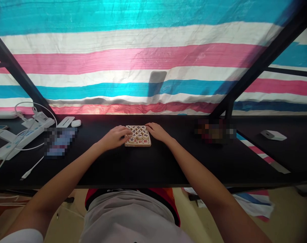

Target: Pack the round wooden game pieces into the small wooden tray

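Note:
A shallow light-coloured box (138, 145) lies on the black table, filled with rows of round xiangqi pieces (139, 136) marked with black and a few red characters. My left hand (115, 137) reaches over the box's left side, fingers apart, tips at the leftmost pieces and partly covering them. Nothing shows held in it. At the far right corner of the box, my right hand (158, 131) has its fingers bent around the edge.
On the left lie a white power strip (24, 138) with cables, a white earbud case (76, 123) and a blurred-out flat item (59, 143). Another blurred item (214, 131) and a small white device (273, 135) are to the right. A striped tarp (133, 60) hangs behind the table (143, 168).

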`<state>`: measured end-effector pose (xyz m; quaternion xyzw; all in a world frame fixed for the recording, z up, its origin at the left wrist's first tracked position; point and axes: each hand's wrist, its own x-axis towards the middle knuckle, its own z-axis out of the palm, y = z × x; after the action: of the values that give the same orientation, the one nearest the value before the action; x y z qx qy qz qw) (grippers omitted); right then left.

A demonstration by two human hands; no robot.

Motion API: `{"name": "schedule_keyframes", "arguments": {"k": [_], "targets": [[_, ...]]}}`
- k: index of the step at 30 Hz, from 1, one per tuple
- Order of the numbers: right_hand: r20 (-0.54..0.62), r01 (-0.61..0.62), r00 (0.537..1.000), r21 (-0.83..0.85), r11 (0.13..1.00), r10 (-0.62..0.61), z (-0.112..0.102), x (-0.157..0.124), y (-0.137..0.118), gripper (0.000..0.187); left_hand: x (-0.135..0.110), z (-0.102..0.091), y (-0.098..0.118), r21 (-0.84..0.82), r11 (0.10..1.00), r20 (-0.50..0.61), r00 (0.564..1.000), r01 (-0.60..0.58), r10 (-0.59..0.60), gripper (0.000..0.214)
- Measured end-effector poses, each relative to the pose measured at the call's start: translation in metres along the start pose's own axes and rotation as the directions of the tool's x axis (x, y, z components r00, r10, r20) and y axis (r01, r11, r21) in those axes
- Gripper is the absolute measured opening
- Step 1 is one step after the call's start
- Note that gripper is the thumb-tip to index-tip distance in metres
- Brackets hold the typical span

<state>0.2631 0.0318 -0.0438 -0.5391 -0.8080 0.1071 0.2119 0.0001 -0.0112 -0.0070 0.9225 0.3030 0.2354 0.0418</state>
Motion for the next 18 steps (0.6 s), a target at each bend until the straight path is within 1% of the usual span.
{"name": "schedule_keyframes", "arguments": {"k": [2,3,5,7,10,13,18], "targets": [[-0.004,0.004,1.0,-0.006,1.0,-0.004,0.001,0.0,0.0,0.03,0.002,0.007,0.013,-0.007,0.992,0.1,0.987,-0.122,0.122,0.028],[-0.007,0.004,1.0,-0.009,1.0,-0.004,0.001,0.0,0.001,0.031,0.002,0.011,0.017,0.004,0.987,0.122,0.98,-0.161,0.159,0.028],[-0.008,0.005,1.0,-0.014,1.0,-0.005,0.002,0.001,0.002,0.031,0.001,0.016,0.02,0.056,0.973,0.128,0.968,-0.224,0.216,0.029],[-0.01,0.008,1.0,-0.014,1.0,-0.008,0.003,0.001,0.004,0.03,0.0,0.018,0.017,0.119,0.958,0.104,0.963,-0.261,0.249,0.028],[-0.013,0.017,1.0,-0.005,1.0,-0.017,0.005,0.002,0.006,0.031,-0.001,0.017,0.011,0.156,0.95,0.059,0.963,-0.269,0.263,0.026],[-0.015,0.019,1.0,0.002,1.0,-0.019,0.005,0.002,0.007,0.031,-0.001,0.016,0.009,0.142,0.957,0.016,0.967,-0.253,0.254,0.024],[-0.004,0.024,1.0,-0.016,1.0,-0.025,0.004,0.002,0.006,0.031,0.001,0.024,0.011,0.073,0.982,-0.032,0.984,-0.173,0.176,0.021]]}}
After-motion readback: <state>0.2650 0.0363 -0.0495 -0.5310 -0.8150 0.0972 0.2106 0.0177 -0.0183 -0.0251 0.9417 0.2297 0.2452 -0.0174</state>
